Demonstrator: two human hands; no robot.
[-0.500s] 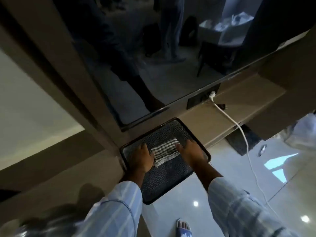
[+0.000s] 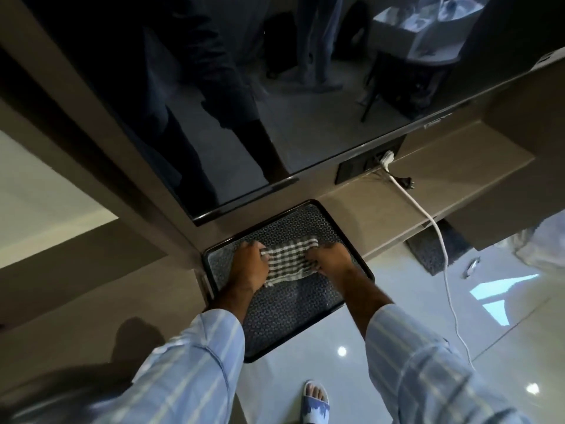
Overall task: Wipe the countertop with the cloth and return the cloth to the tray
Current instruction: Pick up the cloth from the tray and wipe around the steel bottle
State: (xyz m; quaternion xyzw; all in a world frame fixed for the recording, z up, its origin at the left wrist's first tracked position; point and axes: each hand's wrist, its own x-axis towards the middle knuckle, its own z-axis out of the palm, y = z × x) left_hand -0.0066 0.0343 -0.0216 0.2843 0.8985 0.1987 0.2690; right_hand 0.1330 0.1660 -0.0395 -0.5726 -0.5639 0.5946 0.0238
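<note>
A checked grey-and-white cloth [image 2: 287,260] lies folded on a dark patterned tray [image 2: 293,319]. The tray sits on the beige countertop [image 2: 360,203] and hangs over its front edge. My left hand [image 2: 249,266] grips the cloth's left edge with curled fingers. My right hand [image 2: 328,260] holds the cloth's right edge the same way. The cloth is stretched flat between both hands, against the tray.
A large dark glossy screen [image 2: 275,102] stands behind the tray. A white cable [image 2: 434,231] runs from a wall socket [image 2: 370,163] across the countertop and down to the shiny floor. My slippered foot [image 2: 316,399] shows below.
Both hands have shifted slightly apart along the cloth, which now looks spread a little wider and flatter on the tray. The tray has not moved.
</note>
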